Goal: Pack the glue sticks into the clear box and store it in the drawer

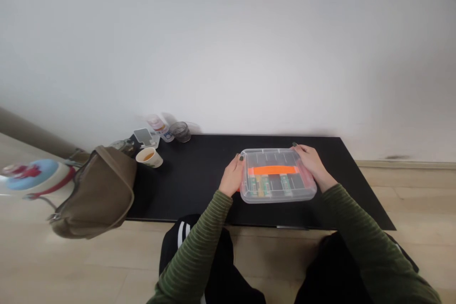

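Observation:
A clear plastic box (pixel 278 175) with an orange strip across its lid lies on the black table (pixel 199 175). Several batteries show through the lid near its front edge. My left hand (pixel 232 175) grips the box's left side, fingers curled over the rim. My right hand (pixel 311 164) holds the right side, fingers lying along the top edge. Both sleeves are green and striped.
A brown bag (pixel 96 192) sits on the table's left end. Beside it stand a paper cup (pixel 149 156) of orange liquid, a dark glass (pixel 180 131), a small bottle (pixel 159 127) and a phone on a stand (pixel 143 136). A white wall runs behind.

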`<control>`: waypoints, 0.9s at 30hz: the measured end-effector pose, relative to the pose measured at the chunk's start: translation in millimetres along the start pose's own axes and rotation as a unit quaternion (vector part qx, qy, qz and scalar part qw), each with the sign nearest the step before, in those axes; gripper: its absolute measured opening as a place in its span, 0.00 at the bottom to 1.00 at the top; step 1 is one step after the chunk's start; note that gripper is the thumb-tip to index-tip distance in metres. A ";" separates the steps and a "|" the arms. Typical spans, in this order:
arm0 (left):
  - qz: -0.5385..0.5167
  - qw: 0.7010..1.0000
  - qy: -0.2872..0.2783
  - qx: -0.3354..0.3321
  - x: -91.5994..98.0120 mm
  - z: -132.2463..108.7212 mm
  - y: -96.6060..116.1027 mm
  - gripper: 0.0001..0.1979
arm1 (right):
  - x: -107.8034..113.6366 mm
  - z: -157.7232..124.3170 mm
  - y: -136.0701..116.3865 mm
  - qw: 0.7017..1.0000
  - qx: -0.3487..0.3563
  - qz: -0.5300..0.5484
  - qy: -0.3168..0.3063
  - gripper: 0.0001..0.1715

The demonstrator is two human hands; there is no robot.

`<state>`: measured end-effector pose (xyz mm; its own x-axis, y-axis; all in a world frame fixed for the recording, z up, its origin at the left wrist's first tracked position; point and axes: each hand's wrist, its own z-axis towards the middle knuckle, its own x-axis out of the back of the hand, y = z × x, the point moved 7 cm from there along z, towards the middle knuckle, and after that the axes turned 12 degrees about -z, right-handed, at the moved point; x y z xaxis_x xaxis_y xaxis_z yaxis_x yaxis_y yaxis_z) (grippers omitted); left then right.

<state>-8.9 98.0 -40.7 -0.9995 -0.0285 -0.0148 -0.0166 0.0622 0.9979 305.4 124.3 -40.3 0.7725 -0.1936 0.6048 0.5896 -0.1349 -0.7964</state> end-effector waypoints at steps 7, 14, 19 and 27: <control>0.037 0.999 -0.026 -0.019 -1.8 4.2 -8.5 0.22 | 0.3 0.2 0.0 1.000 0.001 -0.027 -0.002 0.27; 0.019 0.999 -0.025 -0.027 -1.6 3.9 -14.7 0.23 | 0.9 -1.2 2.3 0.999 0.009 -0.041 0.006 0.28; -0.019 0.999 -0.023 -0.011 -0.9 3.0 -23.8 0.24 | 4.3 -7.9 3.8 0.998 0.011 -0.056 0.018 0.27; -0.132 0.990 0.014 0.049 -6.5 -0.1 -32.3 0.23 | 6.0 -10.3 -2.6 0.998 0.005 -0.058 0.027 0.28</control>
<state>-1.9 96.2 -72.8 -0.9588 -0.0847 -0.2713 -0.2813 0.1457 0.9485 306.1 113.4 -34.8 0.6851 -0.2298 0.6913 0.6771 -0.1492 -0.7206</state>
